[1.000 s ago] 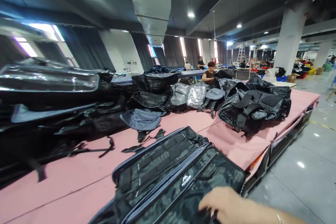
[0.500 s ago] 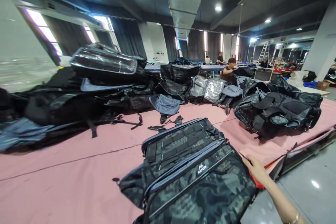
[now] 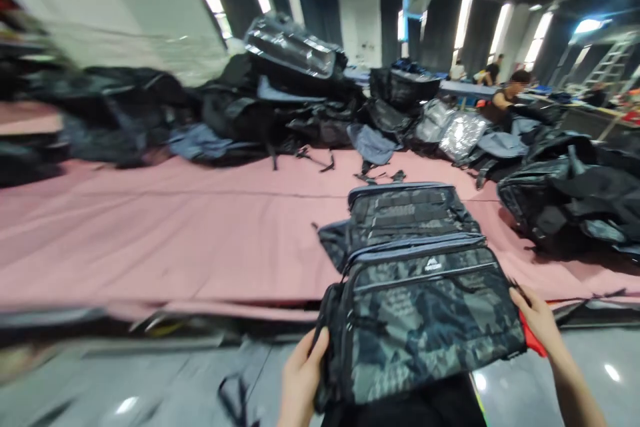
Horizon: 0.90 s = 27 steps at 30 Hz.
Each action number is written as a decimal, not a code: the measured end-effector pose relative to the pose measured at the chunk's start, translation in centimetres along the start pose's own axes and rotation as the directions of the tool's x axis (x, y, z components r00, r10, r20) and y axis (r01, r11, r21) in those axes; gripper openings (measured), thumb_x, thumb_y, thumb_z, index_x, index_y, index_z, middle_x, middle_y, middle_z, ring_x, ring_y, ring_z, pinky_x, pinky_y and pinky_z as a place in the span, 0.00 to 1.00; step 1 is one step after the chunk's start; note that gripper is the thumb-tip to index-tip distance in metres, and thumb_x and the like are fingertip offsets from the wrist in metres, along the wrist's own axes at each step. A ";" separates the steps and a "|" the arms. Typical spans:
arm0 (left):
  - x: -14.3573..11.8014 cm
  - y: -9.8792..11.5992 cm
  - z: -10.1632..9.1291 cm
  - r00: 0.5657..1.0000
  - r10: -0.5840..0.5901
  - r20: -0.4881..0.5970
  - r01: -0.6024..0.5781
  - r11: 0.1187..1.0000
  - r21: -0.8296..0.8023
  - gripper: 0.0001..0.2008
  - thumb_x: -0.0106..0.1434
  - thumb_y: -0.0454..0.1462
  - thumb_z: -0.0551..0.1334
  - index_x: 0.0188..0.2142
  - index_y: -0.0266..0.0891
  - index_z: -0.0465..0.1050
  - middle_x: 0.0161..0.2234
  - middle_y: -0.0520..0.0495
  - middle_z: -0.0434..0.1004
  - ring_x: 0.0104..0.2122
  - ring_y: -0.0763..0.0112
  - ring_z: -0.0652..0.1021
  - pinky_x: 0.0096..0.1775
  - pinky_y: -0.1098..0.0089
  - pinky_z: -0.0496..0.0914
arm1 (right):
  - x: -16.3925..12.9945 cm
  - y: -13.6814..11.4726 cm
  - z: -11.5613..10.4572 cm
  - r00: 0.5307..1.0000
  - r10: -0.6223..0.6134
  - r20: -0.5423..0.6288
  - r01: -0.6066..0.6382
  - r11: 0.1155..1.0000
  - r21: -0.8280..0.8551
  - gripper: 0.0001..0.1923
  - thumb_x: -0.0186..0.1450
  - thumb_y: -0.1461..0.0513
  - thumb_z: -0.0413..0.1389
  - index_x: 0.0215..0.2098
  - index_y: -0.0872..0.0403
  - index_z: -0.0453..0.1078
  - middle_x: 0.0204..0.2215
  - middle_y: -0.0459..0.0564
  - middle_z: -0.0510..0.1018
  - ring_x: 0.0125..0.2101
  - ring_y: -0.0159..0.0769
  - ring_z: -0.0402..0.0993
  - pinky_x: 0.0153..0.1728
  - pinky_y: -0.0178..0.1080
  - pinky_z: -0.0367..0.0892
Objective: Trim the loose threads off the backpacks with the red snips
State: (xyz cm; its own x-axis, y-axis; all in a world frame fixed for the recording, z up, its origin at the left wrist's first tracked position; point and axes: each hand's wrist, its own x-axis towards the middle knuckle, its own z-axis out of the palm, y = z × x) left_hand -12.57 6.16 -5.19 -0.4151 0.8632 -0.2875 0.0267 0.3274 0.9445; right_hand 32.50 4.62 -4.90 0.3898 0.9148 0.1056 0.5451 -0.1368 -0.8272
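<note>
Left hand (image 3: 304, 367) grips black-grey camouflage fabric backpack (image 3: 435, 327) by its left side; right hand (image 3: 543, 320) at backpack's right edge, beside red item (image 3: 533, 337), grip unclear. Pink cloth (image 3: 200, 240) left of backpack.

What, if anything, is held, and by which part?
The left hand holds the camouflage backpack by its left side; the right hand is at the backpack's right edge, its grip unclear.

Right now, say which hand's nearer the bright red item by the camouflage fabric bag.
Right: the right hand is beside the red item; the left hand is across the bag, at its left edge.
</note>
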 end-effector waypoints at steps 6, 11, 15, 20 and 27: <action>-1.0 -1.1 0.5 0.999 -0.049 0.013 0.050 0.953 -0.300 0.30 0.39 0.55 0.67 0.34 0.31 0.76 0.28 0.44 0.78 0.34 0.60 0.75 0.36 0.66 0.69 | 1.1 2.0 -0.6 0.993 0.121 0.009 -0.121 0.993 0.004 0.26 0.52 0.44 0.55 0.37 0.57 0.72 0.36 0.51 0.77 0.38 0.46 0.71 0.38 0.40 0.66; -1.2 -1.4 0.0 0.999 -0.047 0.018 0.050 0.941 -0.335 0.29 0.42 0.53 0.67 0.36 0.32 0.76 0.33 0.44 0.78 0.35 0.61 0.75 0.36 0.67 0.69 | 0.9 2.3 -1.0 0.993 0.116 0.012 -0.116 0.993 0.007 0.25 0.53 0.44 0.56 0.35 0.57 0.72 0.32 0.51 0.78 0.36 0.47 0.72 0.35 0.40 0.69; -1.5 -1.2 -0.5 0.997 -0.007 0.082 0.035 0.939 -0.343 0.27 0.47 0.51 0.65 0.41 0.34 0.75 0.42 0.42 0.77 0.41 0.60 0.74 0.42 0.66 0.67 | 0.7 2.2 -1.0 0.987 0.160 0.016 -0.161 0.986 0.040 0.26 0.53 0.44 0.56 0.36 0.57 0.71 0.33 0.51 0.77 0.35 0.46 0.72 0.33 0.39 0.69; -2.0 -0.3 -0.7 0.992 0.128 0.002 -0.124 0.966 -0.226 0.24 0.52 0.51 0.61 0.42 0.36 0.74 0.44 0.42 0.76 0.45 0.59 0.73 0.48 0.64 0.66 | 0.5 1.7 -0.6 0.982 0.190 0.007 -0.190 0.977 0.098 0.29 0.51 0.43 0.57 0.39 0.57 0.71 0.33 0.52 0.77 0.34 0.44 0.72 0.33 0.39 0.69; -4.4 4.5 0.6 0.803 0.591 -0.070 -0.580 0.803 0.136 0.12 0.60 0.44 0.57 0.37 0.40 0.74 0.37 0.47 0.76 0.39 0.67 0.74 0.46 0.65 0.68 | 0.3 -0.2 -0.1 0.994 0.092 -0.063 -0.086 0.992 0.088 0.26 0.52 0.45 0.56 0.35 0.59 0.72 0.31 0.51 0.76 0.33 0.42 0.70 0.35 0.39 0.66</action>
State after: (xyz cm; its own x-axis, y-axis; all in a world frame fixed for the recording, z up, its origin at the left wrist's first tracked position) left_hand -10.08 4.13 0.26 -0.3815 0.8600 0.3389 0.3859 -0.1850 0.9038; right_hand 32.59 4.92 -4.68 0.4840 0.8727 0.0638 0.4422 -0.1810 -0.8785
